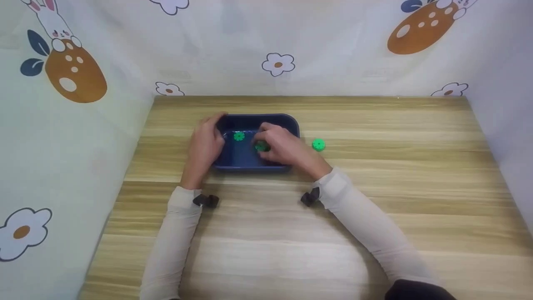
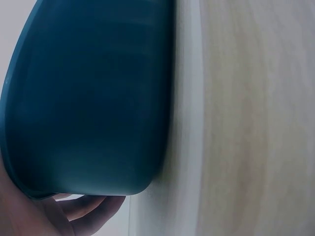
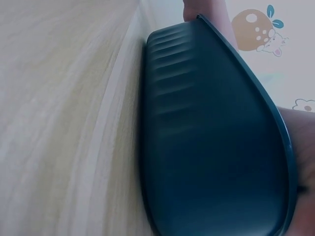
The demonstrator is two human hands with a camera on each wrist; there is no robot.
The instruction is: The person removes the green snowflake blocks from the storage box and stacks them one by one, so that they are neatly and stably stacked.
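A dark blue plastic bin (image 1: 254,167) stands on the wooden table. My left hand (image 1: 205,141) grips its left end, thumb over the rim; in the left wrist view the fingers (image 2: 96,214) lie against the outer wall. Reaching over the right side of the bin, my right hand (image 1: 280,143) pinches a green round disc (image 1: 261,146) low inside it. Another green disc (image 1: 239,136) with a notched edge lies on the bin floor between the hands. Outside, to the right of the bin, a green round piece (image 1: 318,144) with small holes sits on the table.
A light wood-grain table (image 1: 266,233) spreads around the bin. Behind and to the left hangs a pale cloth (image 1: 225,50) printed with flowers and rabbits. Small black devices (image 1: 207,201) are strapped at both wrists.
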